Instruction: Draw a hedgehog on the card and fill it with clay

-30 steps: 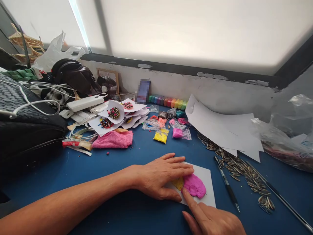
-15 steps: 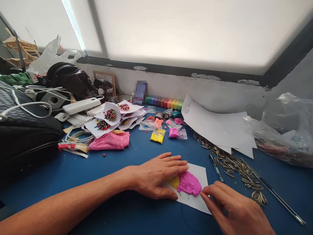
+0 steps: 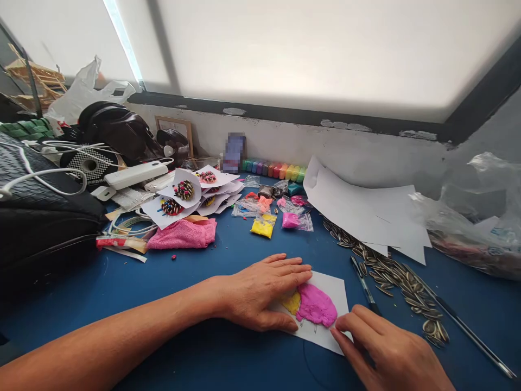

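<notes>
A white sheet of paper (image 3: 331, 282) lies on the blue tabletop, bearing a flattened pink clay shape (image 3: 316, 305) with a yellow clay patch (image 3: 291, 303) at its left. Small pencilled legs show below the pink clay. My left hand (image 3: 264, 296) rests flat and open across the paper's left part, partly hiding the yellow clay. At the pink clay's lower right edge, my right hand (image 3: 378, 345) has thumb and forefinger brought together in a pinch. Whatever the fingertips hold, if anything, is too small to make out.
Sunflower seeds (image 3: 401, 282) lie scattered at the right beside pens (image 3: 364, 282) and large white sheets (image 3: 362, 209). Yellow clay (image 3: 263, 226) and pink clay (image 3: 290, 220) packets sit ahead. Seed-studded paper cutouts (image 3: 183, 190), a pink cloth (image 3: 183, 233) and a black bag (image 3: 44, 217) occupy the left.
My right fingertips have slid slightly down and left along the pink clay's lower right edge. My left hand has stayed in place on the paper.
</notes>
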A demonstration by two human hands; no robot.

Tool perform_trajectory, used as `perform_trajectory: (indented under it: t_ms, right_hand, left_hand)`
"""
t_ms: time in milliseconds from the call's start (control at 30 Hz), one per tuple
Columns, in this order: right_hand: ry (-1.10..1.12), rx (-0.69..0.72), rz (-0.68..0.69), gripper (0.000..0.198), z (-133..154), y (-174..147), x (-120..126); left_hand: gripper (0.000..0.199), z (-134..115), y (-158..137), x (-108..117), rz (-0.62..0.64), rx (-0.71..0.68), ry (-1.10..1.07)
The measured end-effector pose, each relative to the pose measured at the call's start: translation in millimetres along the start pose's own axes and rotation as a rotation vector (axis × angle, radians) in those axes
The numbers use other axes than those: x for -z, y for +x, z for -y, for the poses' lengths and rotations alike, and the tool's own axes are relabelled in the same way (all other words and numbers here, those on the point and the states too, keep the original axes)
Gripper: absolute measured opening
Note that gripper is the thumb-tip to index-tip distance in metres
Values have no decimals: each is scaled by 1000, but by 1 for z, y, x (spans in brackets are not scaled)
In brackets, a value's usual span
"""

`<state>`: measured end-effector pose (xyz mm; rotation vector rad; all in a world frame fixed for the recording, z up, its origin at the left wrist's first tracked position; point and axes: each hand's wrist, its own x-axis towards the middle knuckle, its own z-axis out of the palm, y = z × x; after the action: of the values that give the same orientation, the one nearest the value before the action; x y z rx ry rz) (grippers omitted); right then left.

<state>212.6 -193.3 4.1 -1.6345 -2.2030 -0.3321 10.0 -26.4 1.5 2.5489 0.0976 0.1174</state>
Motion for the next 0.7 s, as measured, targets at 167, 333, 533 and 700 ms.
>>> perform_trajectory:
  t_ms: [167,333,533,700]
  right_hand:
    - [-20,-15,34,29,-1,-2,-10]
    - [-34,-29,5,30,1,-1,-14]
    - [-22,-54,36,25,1,0,-9]
    - [-102,-16,-33,30,7,-2,-3]
  left_hand:
    - [86,-1,0,-1,-10,-6,11]
    - [92,-3,1,-3,-18,10,24]
    - [89,-2,1,-6,-52,14,45]
    - [85,-3,1,-6,-40,12,30]
